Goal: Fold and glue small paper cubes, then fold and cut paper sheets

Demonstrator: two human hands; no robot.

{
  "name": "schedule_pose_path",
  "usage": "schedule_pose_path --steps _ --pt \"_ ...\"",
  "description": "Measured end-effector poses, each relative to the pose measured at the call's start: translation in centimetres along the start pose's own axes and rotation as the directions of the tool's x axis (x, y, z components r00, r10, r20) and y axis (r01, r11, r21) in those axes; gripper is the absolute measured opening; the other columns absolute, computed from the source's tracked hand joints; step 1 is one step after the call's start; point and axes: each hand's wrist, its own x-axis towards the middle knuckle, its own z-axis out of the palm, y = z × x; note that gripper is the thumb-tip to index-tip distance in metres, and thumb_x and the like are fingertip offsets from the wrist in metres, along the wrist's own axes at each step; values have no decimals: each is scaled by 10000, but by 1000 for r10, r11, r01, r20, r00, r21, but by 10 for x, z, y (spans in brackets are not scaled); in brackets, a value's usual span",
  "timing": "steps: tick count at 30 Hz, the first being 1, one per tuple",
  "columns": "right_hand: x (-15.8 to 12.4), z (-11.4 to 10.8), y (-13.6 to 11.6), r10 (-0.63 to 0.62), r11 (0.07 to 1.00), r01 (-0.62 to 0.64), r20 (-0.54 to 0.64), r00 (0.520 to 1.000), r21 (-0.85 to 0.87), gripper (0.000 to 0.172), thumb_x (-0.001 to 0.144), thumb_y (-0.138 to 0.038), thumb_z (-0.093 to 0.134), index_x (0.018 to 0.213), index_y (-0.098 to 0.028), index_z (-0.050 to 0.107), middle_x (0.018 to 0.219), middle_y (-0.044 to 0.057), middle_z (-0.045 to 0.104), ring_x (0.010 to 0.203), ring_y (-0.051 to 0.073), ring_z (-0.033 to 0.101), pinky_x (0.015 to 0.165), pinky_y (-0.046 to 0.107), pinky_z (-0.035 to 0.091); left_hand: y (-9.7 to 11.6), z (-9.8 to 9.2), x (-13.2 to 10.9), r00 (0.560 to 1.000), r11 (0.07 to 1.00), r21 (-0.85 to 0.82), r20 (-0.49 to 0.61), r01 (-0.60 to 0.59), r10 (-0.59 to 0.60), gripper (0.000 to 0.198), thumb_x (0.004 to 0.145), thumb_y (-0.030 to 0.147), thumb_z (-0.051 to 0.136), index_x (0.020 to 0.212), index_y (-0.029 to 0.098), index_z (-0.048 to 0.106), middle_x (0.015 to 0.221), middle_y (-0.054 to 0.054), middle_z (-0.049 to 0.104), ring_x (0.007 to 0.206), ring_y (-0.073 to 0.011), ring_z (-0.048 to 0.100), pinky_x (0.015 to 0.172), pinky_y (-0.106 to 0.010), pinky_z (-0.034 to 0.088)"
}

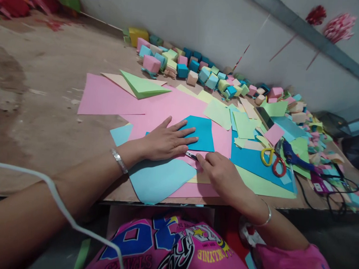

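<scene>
My left hand (170,139) lies flat with spread fingers on a dark blue sheet of paper (205,131), pressing it down. In my right hand (218,174) is a slim utility knife (191,155), its tip close to my left thumb, along the lower edge of the blue sheet. Beneath them spreads a large pink sheet (224,136). A light blue sheet (162,179) lies nearest my body, partly under my left forearm. Up and left of the hands rests a folded green sheet (142,85) on the pink paper.
Rows of small folded paper boxes (182,71) line the wall. To the right are scissors (275,160), a blue glue gun (297,157), a dark phone (264,117), paper scraps and black cords (331,200). A white cable (57,200) hangs across my left forearm.
</scene>
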Motion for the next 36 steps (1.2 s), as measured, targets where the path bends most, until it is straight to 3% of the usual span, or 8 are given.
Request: schedule_pose_path --steps 4,8,12,15,18,23,29,36 --pt "0 -2 2 -3 1000 2 41 999 19 256 955 -91 462 1151 -98 627 798 68 593 743 203 518 620 312 331 3 -2 -1 1000 1000 -10 10 17 -17 543 1020 546 192 1527 376 283 1633 41 164 1527 -263 47 1181 -556 -38" --pt "0 -9 9 19 997 -30 167 986 64 280 949 -86 459 1173 -132 621 810 60 584 733 185 504 590 298 294 0 -7 0 1000 995 -93 -13 23 -24 533 1032 482 233 1542 332 258 1635 18 185 1528 -260 36 1187 -572 31" --pt "3 -17 15 11 996 -31 238 971 80 303 962 -121 454 1225 -146 603 847 74 579 739 181 487 571 298 260 -14 -14 1 998 989 -146 -57 -28 20 449 1009 297 341 1440 304 465 1619 10 272 1523 -249 96 1183 -512 180" --pt "4 -16 17 1 996 -26 268 963 89 316 969 -129 438 1237 -137 606 842 78 572 720 175 472 566 301 246 -26 -18 -2 997 996 -72 -52 -58 54 392 991 293 396 1325 368 586 1584 37 351 1517 -292 104 1162 -583 155" --pt "2 -8 19 -15 992 -19 273 962 121 363 961 -110 433 1289 -147 584 834 69 568 702 165 462 567 293 246 -30 -17 -6 1000 1000 -15 -12 -4 3 421 991 363 400 1393 430 508 1610 49 279 1513 -342 77 1142 -650 102" --pt "-1 3 20 -38 986 -1 234 972 167 391 978 -124 406 1342 -147 548 830 65 569 705 163 465 579 282 271 -24 -15 -10 995 995 39 45 88 -89 483 997 374 353 1474 447 374 1639 67 164 1521 -325 29 1161 -615 60" --pt "5 2 15 -42 988 10 210 977 152 377 967 -113 396 1300 -120 573 848 90 585 749 188 485 562 295 257 -28 -11 -11 997 998 39 46 54 -56 496 1007 389 304 1501 430 325 1646 53 123 1524 -307 41 1162 -609 34" --pt "2 -2 11 -38 985 0 217 975 172 367 968 -105 383 1282 -132 571 854 81 597 749 184 516 589 287 329 -28 -11 -13 999 998 48 27 33 -34 500 1012 379 283 1510 415 315 1644 47 122 1526 -283 60 1168 -582 24"
